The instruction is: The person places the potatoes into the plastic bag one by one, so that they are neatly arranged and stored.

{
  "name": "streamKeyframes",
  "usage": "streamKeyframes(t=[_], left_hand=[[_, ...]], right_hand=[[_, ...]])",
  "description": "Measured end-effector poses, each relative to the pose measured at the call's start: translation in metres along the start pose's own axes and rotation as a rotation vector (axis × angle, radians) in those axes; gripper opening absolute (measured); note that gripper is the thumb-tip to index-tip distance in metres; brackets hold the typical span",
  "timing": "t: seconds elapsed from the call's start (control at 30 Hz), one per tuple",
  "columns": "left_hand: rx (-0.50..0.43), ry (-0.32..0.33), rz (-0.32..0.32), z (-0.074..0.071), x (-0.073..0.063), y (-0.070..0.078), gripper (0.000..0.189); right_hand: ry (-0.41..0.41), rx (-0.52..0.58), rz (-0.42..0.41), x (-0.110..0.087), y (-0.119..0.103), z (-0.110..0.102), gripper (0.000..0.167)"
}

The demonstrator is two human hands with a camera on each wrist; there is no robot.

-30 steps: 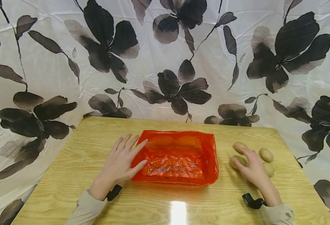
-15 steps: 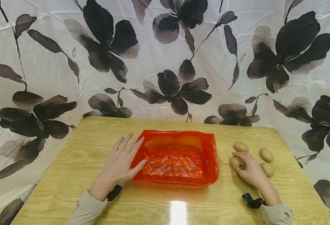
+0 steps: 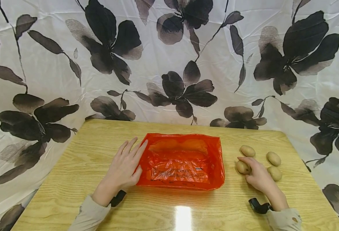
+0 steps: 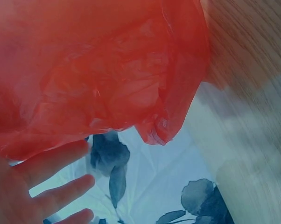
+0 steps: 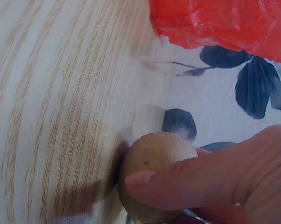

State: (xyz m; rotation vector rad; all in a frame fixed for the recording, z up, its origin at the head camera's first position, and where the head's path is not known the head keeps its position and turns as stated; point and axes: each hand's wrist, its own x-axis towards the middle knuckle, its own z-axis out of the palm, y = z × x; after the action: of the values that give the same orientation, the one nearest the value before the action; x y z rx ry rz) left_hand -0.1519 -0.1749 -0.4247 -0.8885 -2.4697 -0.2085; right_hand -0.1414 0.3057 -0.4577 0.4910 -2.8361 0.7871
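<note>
A potato [image 3: 243, 167] sits on the right of the table, and my right hand [image 3: 260, 176] pinches it between thumb and fingers. In the right wrist view the thumb [image 5: 161, 186] lies across the potato [image 5: 152, 149], with the other fingers mostly hidden behind it. In the middle stands a red plastic bag [image 3: 181, 184], its mouth facing up and spread wide. My left hand [image 3: 121, 168] is against the bag's left side with its fingers extended. The left wrist view shows these fingers [image 4: 66, 189] spread out right at the edge of the red plastic [image 4: 108, 79].
Around the right hand lie more potatoes: one behind [image 3: 248, 150], one at the back right [image 3: 273, 159] and one beside the hand [image 3: 275, 173]. Behind the wooden table [image 3: 157, 208] hangs a white cloth with dark flowers [image 3: 175, 89].
My right hand has drawn back from over the far potato and closed its thumb and fingers on the nearer one. The left thumb has moved in toward the bag's left edge.
</note>
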Motion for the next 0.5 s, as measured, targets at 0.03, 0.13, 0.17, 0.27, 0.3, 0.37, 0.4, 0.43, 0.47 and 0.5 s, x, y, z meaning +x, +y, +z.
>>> streamKeyframes(t=[0.03, 0.13, 0.17, 0.27, 0.3, 0.37, 0.4, 0.43, 0.47, 0.5], left_hand=[[-0.003, 0.006, 0.004, 0.0003, 0.0001, 0.0000, 0.072], [-0.010, 0.021, 0.013, 0.0007, 0.0003, 0.0001, 0.071], [-0.011, 0.022, 0.016, 0.0007, 0.0004, 0.0003, 0.071], [-0.008, 0.014, 0.015, 0.0003, 0.0006, 0.0011, 0.071], [-0.007, 0.009, 0.012, 0.0002, 0.0006, 0.0014, 0.071], [-0.002, 0.000, 0.006, -0.0001, 0.0006, 0.0019, 0.070], [0.000, -0.004, 0.002, -0.0003, 0.0005, 0.0021, 0.070], [0.001, -0.007, -0.002, -0.0004, 0.0004, 0.0023, 0.070], [0.003, -0.008, -0.004, -0.0005, 0.0002, 0.0024, 0.069], [0.004, -0.011, -0.006, -0.0006, 0.0002, 0.0026, 0.069]], right_hand=[[-0.002, 0.002, 0.002, -0.0001, 0.0003, 0.0000, 0.072], [-0.015, 0.005, 0.015, -0.0004, 0.0003, -0.0005, 0.073], [-0.020, 0.008, 0.021, -0.0005, 0.0002, -0.0007, 0.074], [-0.026, 0.005, 0.029, -0.0010, -0.0003, -0.0015, 0.075], [-0.025, 0.003, 0.029, -0.0012, -0.0005, -0.0016, 0.075], [-0.018, -0.002, 0.026, -0.0014, -0.0010, -0.0019, 0.075], [-0.015, -0.004, 0.024, -0.0014, -0.0009, -0.0019, 0.074], [-0.011, -0.006, 0.023, -0.0013, -0.0011, -0.0020, 0.073], [-0.006, -0.008, 0.022, -0.0012, -0.0011, -0.0020, 0.071], [-0.001, -0.011, 0.020, -0.0011, -0.0012, -0.0021, 0.069]])
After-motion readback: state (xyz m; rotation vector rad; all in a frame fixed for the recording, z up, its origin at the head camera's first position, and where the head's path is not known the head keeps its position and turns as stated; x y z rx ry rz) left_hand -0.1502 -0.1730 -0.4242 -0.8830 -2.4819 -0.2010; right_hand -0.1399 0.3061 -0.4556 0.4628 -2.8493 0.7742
